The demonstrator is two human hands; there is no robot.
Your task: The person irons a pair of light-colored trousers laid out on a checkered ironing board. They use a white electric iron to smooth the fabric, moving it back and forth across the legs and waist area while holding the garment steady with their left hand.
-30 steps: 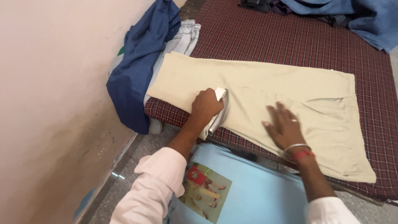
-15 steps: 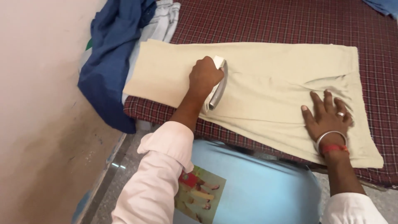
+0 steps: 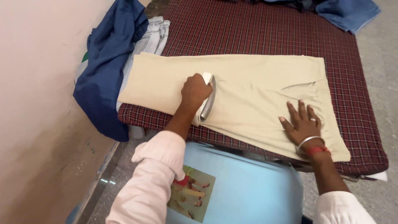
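Beige trousers (image 3: 248, 89) lie flat on our checked maroon pad (image 3: 269, 33), blue cloth (image 3: 103, 79) heaped at their left end. Our left hand (image 3: 195, 92) is curled round the iron (image 3: 206, 103), its soleplate apparently on the fabric; our right hand (image 3: 304, 125) presses down nearer the waist, fingers spread.

Cream trousers (image 3: 248, 89) lie flat and spread under both hands. A white iron (image 3: 206, 103) stands on them, gripped by the left hand (image 3: 195, 92); the right hand (image 3: 302, 124) presses the cloth flat.
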